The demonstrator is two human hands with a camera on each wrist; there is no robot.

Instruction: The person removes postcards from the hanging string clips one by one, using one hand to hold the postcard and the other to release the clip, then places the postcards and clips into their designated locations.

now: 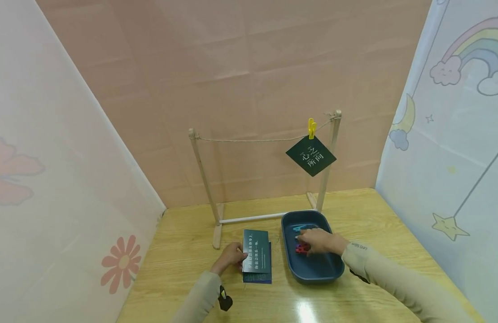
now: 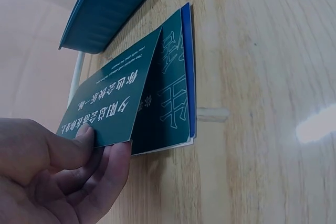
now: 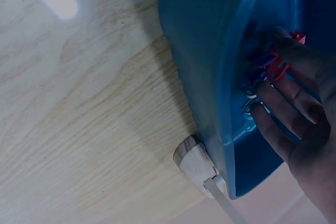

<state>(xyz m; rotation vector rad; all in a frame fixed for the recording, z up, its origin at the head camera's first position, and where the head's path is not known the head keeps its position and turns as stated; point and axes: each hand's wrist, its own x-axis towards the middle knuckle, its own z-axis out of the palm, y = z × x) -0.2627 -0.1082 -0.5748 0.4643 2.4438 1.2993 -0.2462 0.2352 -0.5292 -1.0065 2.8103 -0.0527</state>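
My left hand (image 1: 232,255) pinches the edge of a dark green card (image 2: 107,95) printed with white characters, thumb on top and fingers beneath. The card is tilted up off a small stack of cards (image 2: 176,85), whose lower ones show green, blue and white edges. Inside a dark blue basin (image 1: 287,255), my right hand (image 1: 319,241) reaches down with spread fingers among plastic clothespins. A red clothespin (image 3: 276,69) lies by the thumb and fingers, partly hidden; purple and light blue clothespins (image 1: 299,228) are close by.
Behind the cards and basin stands a wooden frame (image 1: 202,172) with a string (image 1: 249,141) across its top. A yellow clothespin (image 1: 311,128) holds a green card (image 1: 311,155) on the string's right end. Cloth walls surround the wooden table (image 1: 176,269).
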